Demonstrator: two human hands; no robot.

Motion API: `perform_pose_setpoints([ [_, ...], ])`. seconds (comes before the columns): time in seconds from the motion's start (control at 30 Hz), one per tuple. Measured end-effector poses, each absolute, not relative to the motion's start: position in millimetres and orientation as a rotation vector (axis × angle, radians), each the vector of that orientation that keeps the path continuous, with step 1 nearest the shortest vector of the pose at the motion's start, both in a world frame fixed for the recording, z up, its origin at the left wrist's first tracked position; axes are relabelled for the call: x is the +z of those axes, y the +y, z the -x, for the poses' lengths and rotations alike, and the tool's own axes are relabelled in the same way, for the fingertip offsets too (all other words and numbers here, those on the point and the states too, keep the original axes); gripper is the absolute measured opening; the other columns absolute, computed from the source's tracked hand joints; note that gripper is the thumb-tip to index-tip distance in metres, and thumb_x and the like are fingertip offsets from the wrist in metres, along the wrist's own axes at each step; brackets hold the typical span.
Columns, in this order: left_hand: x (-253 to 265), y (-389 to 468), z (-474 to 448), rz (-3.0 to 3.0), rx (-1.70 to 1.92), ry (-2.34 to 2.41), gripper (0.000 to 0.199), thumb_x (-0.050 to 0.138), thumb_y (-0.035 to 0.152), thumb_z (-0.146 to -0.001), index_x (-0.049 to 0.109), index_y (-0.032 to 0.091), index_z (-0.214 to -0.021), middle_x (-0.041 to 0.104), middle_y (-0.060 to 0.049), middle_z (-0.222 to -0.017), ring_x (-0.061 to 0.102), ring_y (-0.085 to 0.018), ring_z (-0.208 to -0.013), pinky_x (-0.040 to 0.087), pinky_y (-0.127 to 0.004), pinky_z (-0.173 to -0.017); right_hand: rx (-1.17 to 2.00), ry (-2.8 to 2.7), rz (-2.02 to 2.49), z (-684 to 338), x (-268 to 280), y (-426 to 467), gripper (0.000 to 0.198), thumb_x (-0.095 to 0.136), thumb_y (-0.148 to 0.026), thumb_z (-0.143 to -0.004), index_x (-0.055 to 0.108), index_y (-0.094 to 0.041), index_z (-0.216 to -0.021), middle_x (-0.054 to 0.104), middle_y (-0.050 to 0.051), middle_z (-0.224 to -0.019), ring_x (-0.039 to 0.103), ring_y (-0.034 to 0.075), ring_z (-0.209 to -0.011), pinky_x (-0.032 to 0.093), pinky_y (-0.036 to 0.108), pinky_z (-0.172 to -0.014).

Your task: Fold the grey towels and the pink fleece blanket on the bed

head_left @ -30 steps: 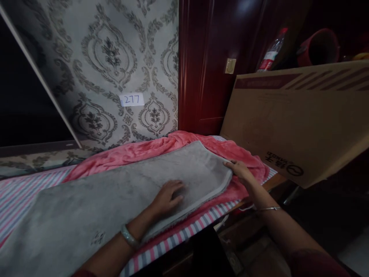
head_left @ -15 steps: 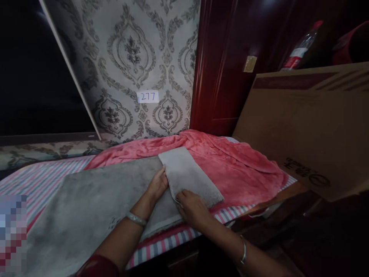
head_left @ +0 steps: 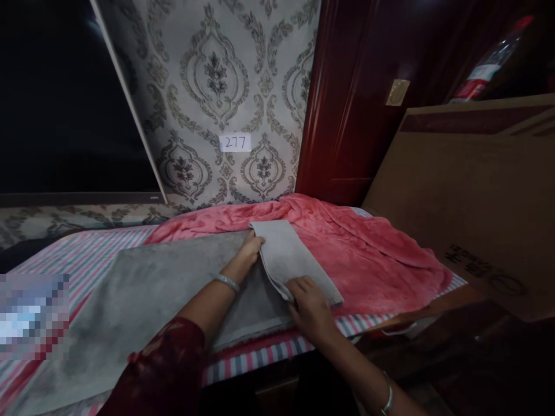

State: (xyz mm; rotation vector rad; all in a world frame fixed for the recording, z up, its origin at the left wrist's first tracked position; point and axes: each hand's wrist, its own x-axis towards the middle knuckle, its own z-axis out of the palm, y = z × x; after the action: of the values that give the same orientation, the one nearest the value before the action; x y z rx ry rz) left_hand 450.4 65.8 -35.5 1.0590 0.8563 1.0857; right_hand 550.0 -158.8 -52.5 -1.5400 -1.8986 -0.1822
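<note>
A long grey plush mat [head_left: 173, 283] lies across the bed-like striped surface, and its right end is folded over with the paler underside [head_left: 284, 245] up. My left hand [head_left: 251, 247] grips the far part of the fold's left edge, thumb on top and fingers closed on it. Nearer me, my right hand [head_left: 311, 305] is closed over the near end of the same edge, its fingertips partly hidden. The folded flap rests partly over a rumpled pink blanket [head_left: 368, 254] behind and to the right.
A striped cloth [head_left: 243, 365] covers the surface up to its front edge. A large cardboard box [head_left: 468, 185] stands at the right, with a red-capped bottle [head_left: 481, 75] behind its top edge. A dark screen [head_left: 69, 104] stands at the left, beside a patterned wall [head_left: 260, 69].
My left hand has moved to the far end of the fold's edge and taken hold there. The flap's edge stands a little more raised. The whole view has shifted slightly.
</note>
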Motion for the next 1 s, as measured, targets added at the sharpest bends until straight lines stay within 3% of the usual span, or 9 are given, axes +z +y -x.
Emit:
perform_pose_setpoints([
  [0.13, -17, 78, -428, -1.154, 1.176, 0.866, 0.047, 0.061, 0.008, -0.048, 0.072, 0.016, -0.093, 0.073, -0.001, -0.075, 0.064, -0.018, -0.065, 0.046, -0.023, -0.056, -0.246, -1.885, 1.459, -530, -29, -153, 0.031, 0.054, 0.001, -0.073, 0.063, -0.019, -0.094, 0.064, 0.007, -0.097, 0.053, 0.023, -0.092, 0.043, 0.035, -0.079],
  [0.3, -32, 67, -377, -1.221, 1.151, 0.936, 0.039, 0.059, 0.015, -0.044, 0.073, 0.014, -0.081, 0.071, -0.002, -0.067, 0.060, -0.018, -0.058, 0.041, -0.024, -0.051, -0.141, -2.096, 1.457, -489, -58, -149, 0.025, 0.059, -0.001, -0.077, 0.065, -0.020, -0.094, 0.065, 0.005, -0.096, 0.052, 0.023, -0.090, 0.042, 0.035, -0.078],
  [0.43, -50, 63, -364, -1.237, 1.118, 0.954, 0.035, 0.066, 0.025, -0.046, 0.073, 0.014, -0.079, 0.073, -0.005, -0.069, 0.065, -0.022, -0.065, 0.047, -0.027, -0.059, -0.122, -2.096, 1.513, -477, -84, -147, 0.023, 0.059, -0.002, -0.081, 0.066, -0.020, -0.094, 0.065, 0.004, -0.097, 0.052, 0.022, -0.089, 0.041, 0.035, -0.077],
  [0.6, -56, 75, -370, -1.251, 1.144, 0.980, 0.037, 0.069, 0.029, -0.048, 0.073, 0.016, -0.082, 0.075, -0.005, -0.075, 0.067, -0.024, -0.071, 0.048, -0.029, -0.061, -0.094, -2.114, 1.492, -483, -74, -144, 0.022, 0.061, -0.002, -0.082, 0.067, -0.020, -0.094, 0.065, 0.005, -0.095, 0.052, 0.021, -0.091, 0.042, 0.034, -0.078],
  [0.8, -64, 82, -366, -1.257, 1.211, 1.058, 0.036, 0.064, 0.027, -0.050, 0.071, 0.015, -0.084, 0.074, -0.004, -0.077, 0.065, -0.023, -0.071, 0.047, -0.028, -0.062, -0.072, -2.114, 1.413, -481, -72, -148, 0.030, 0.058, -0.002, -0.082, 0.068, -0.020, -0.105, 0.066, 0.006, -0.101, 0.052, 0.022, -0.093, 0.044, 0.036, -0.083],
  [1.0, -73, 85, -369, -1.293, 1.193, 1.116, 0.037, 0.064, 0.022, -0.056, 0.073, 0.013, -0.091, 0.075, -0.007, -0.085, 0.067, -0.025, -0.081, 0.050, -0.029, -0.070, 0.008, -1.997, 1.465, -491, -83, -167, 0.045, 0.061, -0.006, -0.080, 0.063, -0.018, -0.124, 0.063, 0.012, -0.122, 0.052, 0.026, -0.108, 0.045, 0.042, -0.092],
])
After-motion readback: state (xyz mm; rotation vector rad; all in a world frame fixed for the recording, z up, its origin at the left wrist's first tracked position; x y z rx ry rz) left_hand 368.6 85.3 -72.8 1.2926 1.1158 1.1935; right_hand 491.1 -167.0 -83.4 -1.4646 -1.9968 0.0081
